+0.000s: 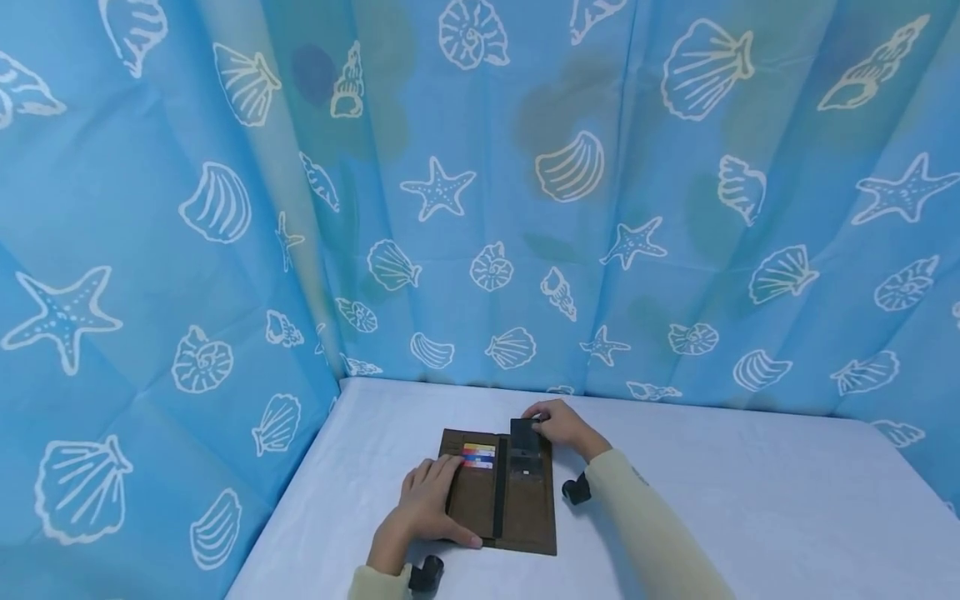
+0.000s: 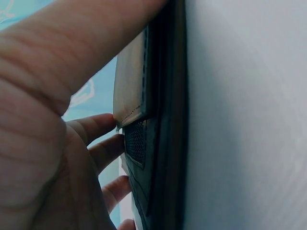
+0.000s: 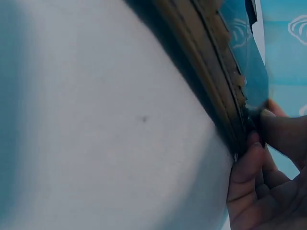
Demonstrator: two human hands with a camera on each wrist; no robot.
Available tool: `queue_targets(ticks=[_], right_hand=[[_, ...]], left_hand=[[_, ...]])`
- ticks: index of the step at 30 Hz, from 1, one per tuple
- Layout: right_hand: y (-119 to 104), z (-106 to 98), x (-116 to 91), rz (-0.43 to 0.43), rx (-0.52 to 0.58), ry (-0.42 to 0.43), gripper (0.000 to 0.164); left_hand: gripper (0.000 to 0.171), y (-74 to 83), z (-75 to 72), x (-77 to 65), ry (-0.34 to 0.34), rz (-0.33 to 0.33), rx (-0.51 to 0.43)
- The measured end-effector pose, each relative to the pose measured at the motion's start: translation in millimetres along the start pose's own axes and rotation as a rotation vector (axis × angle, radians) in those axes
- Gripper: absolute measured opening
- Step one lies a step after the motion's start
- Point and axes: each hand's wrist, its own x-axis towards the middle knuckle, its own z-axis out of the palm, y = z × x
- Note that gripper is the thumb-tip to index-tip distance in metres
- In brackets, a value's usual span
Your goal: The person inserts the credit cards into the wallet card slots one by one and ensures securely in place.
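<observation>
A long brown wallet [image 1: 472, 504] lies spread flat on the table, a dark band running down its middle. Across its left half rests my left hand [image 1: 433, 500], thumb at the lower edge and fingers spread over the left side. In the left wrist view, those fingertips [image 2: 112, 148] touch the wallet's pockets. At the top of the right half, my right hand [image 1: 558, 423] pinches a dark card-shaped piece [image 1: 523, 433] between thumb and fingers. The right wrist view shows the thumb and fingers [image 3: 247, 165] at the wallet's corner, beside a clear, glossy sheet [image 3: 256, 72].
Colourful cards [image 1: 477, 456] sit in the wallet's upper left slots. A white cloth covers the table [image 1: 720, 500]. Blue curtains [image 1: 487, 208] with shell and starfish prints hang along the back and left. Small black wrist cameras [image 1: 576, 489] are strapped near the cuffs.
</observation>
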Motion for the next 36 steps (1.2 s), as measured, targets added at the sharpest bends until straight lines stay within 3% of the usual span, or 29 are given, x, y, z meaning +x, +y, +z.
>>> queue_targets(ticks=[21, 29, 36], right_hand=[[0, 11, -25, -0.063, -0.002, 0.011, 0.009], [-1, 20, -37, -0.123, -0.072, 0.032, 0.015], [-2, 20, -42, -0.139, -0.08, 0.04, 0.019]], left_hand=[[0.12, 4.2, 1.0, -2.5, 0.012, -0.019, -0.001], [0.12, -2.9, 7.7, -0.1, 0.019, -0.011, 0.004], [0.119, 6.7, 0.9, -2.6, 0.006, -0.004, 0.019]])
